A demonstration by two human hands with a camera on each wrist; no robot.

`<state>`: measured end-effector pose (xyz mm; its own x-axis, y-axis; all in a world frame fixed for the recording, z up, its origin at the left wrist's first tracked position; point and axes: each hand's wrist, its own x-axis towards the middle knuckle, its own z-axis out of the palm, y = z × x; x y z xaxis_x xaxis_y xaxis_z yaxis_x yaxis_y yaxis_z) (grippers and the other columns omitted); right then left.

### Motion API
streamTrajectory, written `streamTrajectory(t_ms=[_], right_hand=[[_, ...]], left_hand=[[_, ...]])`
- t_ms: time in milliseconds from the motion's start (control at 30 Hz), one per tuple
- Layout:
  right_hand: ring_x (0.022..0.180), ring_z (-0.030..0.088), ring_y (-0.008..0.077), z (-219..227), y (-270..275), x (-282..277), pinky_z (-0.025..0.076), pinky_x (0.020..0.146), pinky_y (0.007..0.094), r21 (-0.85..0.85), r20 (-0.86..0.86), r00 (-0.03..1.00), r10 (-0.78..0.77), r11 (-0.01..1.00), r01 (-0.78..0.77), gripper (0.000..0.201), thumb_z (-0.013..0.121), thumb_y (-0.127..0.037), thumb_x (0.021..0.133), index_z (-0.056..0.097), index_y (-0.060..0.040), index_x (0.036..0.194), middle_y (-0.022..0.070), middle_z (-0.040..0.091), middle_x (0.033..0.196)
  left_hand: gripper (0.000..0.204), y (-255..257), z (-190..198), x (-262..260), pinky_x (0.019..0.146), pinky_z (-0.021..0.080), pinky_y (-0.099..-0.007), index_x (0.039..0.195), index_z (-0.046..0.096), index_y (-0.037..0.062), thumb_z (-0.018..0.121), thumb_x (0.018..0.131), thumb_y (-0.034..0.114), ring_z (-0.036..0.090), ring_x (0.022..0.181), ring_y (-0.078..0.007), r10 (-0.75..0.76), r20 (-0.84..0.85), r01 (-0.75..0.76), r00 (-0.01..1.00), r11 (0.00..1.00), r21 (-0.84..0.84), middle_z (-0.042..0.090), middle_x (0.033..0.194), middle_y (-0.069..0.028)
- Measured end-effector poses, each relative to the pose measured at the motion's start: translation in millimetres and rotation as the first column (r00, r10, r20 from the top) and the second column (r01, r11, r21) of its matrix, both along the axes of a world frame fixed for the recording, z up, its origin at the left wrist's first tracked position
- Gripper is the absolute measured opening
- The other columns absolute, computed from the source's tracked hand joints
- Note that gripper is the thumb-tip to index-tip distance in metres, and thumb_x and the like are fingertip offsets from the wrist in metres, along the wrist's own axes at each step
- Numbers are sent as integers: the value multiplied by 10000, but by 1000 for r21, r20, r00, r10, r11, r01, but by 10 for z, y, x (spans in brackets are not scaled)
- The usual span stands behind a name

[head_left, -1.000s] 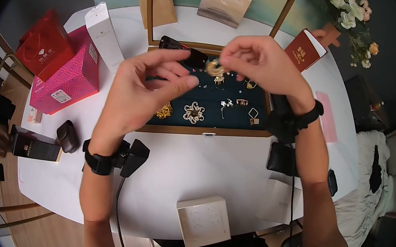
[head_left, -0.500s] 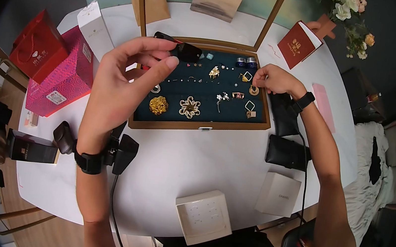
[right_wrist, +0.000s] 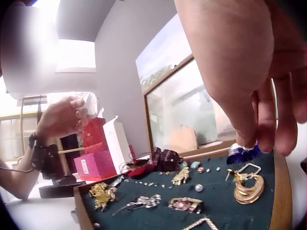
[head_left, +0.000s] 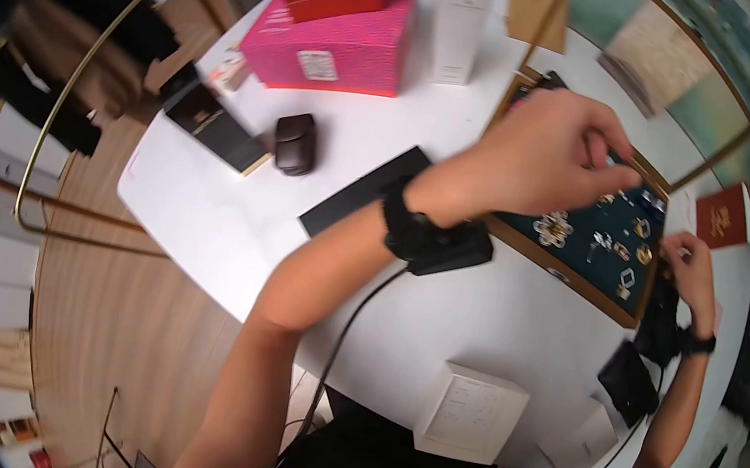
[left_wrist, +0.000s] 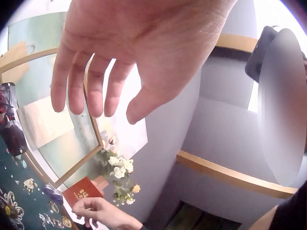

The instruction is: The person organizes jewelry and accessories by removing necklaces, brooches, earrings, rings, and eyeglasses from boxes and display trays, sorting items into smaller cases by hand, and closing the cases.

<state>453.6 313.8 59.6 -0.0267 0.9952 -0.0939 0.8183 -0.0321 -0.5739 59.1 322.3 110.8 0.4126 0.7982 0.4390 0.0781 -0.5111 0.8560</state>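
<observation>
I'm holding the left hand [head_left: 560, 159] and right hand [head_left: 692, 274], fingers [left_wrist: 96, 96] relaxed, seemingly empty, the right hovering near the gold earring [right_wrist: 249, 195], frame right, ideally lifting straight up.

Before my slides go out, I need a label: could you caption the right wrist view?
Right hand near the jewellery case, gold hoop and pearl inside, left hand raised beyond.

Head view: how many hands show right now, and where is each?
2. The left hand is raised, blocking part of the jewelry case; the right hand is by the case's right edge, near the red book. I see no others.
</observation>
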Motion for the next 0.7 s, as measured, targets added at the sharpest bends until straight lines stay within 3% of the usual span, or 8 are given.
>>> streamTrajectory(t_ms=[100,233,300,367,500,567,633,700], right_hand=[[657,527,61,148,-275,-112,421,502,212,137,54,997,-48,990,41,169,609,-167,993,643,-9,946,-5,570,760],[679,519,56,497,-839,-479,428,566,213,161,-102,993,-56,984,72,146,616,-130,986,664,7,971,2,585,780],[671,506,52,612,-1131,-596,408,577,211,194,-96,994,-58,978,76,115,630,-100,970,660,10,952,-6,568,772],[664,507,56,681,-1367,-731,394,578,220,247,-91,993,-71,965,92,88,645,-67,946,654,17,923,-5,558,763],[632,513,82,668,-1697,-786,371,571,220,286,-141,987,-82,951,120,49,654,-32,893,655,17,897,23,548,759],[617,503,86,614,-1807,-736,368,562,229,279,-193,974,-118,945,170,78,658,-65,893,656,12,907,38,553,768],[620,500,96,516,-1876,-642,371,565,235,275,-230,961,-152,937,214,79,651,-67,899,646,12,907,41,558,785],[624,499,102,473,-1917,-602,374,569,237,255,-235,958,-162,941,222,80,648,-67,901,641,12,907,43,559,792]], left_hand=[[244,-4,-20,27,593,462,-231,929,734,6,791,842,226,565,639,-72,27,23,-29,999,995,98,598,665,6],[245,-88,86,14,546,429,-282,778,688,21,793,822,237,551,584,-108,29,-116,-22,993,998,62,561,614,-15],[268,-147,88,20,536,422,-302,727,662,27,790,819,243,553,565,-134,54,-187,-40,981,996,80,556,601,-33],[302,-209,84,15,546,440,-338,699,624,35,785,816,262,569,557,-213,161,-210,-115,964,970,215,560,599,-81],[299,-378,101,-250,565,458,-362,735,640,37,799,805,281,583,574,-262,304,-264,-197,915,909,366,581,620,-103],[316,-496,139,-562,585,472,-364,761,643,34,806,806,300,597,609,-258,476,-345,-318,809,848,424,588,640,-104],[311,-642,143,-872,598,478,-361,766,640,25,799,820,287,605,647,-252,553,-487,-438,676,833,337,589,658,-110],[297,-758,0,-1182,596,473,-357,755,633,15,795,825,254,598,661,-246,677,-526,-511,515,735,446,587,666,-111]])
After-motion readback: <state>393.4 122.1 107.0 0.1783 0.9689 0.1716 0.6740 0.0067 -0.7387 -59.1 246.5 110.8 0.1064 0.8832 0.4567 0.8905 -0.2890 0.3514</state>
